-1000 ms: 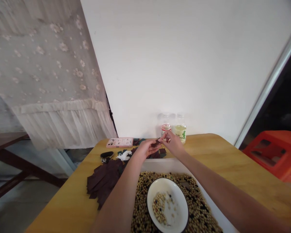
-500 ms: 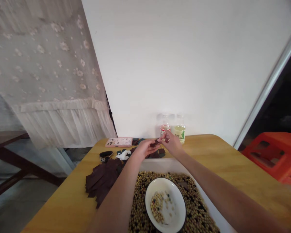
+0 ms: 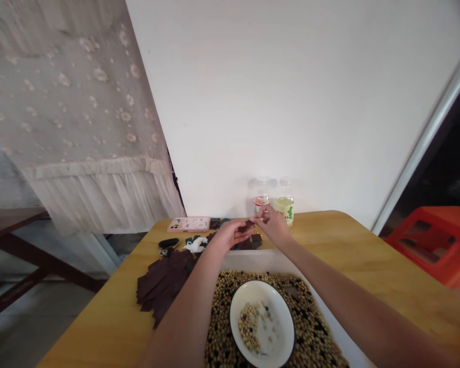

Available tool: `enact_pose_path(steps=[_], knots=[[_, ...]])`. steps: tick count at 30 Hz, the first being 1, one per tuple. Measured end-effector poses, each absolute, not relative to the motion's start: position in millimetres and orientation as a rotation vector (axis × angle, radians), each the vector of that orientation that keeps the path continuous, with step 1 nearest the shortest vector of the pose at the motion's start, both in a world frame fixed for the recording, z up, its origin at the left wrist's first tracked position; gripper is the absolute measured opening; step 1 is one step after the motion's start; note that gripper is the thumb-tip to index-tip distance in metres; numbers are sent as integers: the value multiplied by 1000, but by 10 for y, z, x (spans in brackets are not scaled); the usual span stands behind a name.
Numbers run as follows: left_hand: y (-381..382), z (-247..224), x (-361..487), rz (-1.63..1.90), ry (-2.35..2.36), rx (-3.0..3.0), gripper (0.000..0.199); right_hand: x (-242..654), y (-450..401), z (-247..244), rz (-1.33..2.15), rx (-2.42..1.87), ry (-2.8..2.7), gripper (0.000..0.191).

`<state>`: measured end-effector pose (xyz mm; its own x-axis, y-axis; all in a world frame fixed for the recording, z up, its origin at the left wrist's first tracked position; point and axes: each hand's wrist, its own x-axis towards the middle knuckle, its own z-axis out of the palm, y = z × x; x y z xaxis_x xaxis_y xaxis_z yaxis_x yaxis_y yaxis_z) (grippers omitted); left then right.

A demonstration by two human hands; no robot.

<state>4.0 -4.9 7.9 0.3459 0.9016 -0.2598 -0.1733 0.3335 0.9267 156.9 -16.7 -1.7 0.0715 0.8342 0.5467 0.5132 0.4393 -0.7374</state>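
Barely anything has shifted since the last look: your right hand (image 3: 273,227) has eased slightly lower, and the small dark brown square of flat material (image 3: 247,226) stays between your hands. Your right fingers (image 3: 263,216) are almost closed in a pinch on the square, while your left hand (image 3: 228,236) lies open, palm up, its fingertips reaching towards the square's underside; you cannot quite tell whether they touch it.

Just beyond your fingers stand a clear bottle with a red label (image 3: 261,204) and a clear bottle of pale yellow liquid (image 3: 285,209), at the back of the yellow wooden counter (image 3: 348,240). Left of your fingers lies a heap of dark brown strips (image 3: 163,286). Below them sits a white tray of tan and black beans (image 3: 253,260), carrying a white bowl with a dark rim (image 3: 262,324).

Handling this one square looks like the step in hand; the next move seems to call for a secure pinch.
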Motion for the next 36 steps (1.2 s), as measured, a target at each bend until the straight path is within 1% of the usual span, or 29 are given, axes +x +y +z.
enact_pose_path(steps=[12,22,29,36], knots=[[-51,67,39,865,933,970,19,1584,-196,16,348,-1299,-1540,15],[-48,57,38,854,916,967,18,1554,-197,-5,331,-1234,-1621,18],[-41,60,39,841,920,975,19,1579,-207,25,302,-1362,-1528,21],[-51,67,47,841,932,977,18,1547,-204,9,355,-1255,-1614,19]])
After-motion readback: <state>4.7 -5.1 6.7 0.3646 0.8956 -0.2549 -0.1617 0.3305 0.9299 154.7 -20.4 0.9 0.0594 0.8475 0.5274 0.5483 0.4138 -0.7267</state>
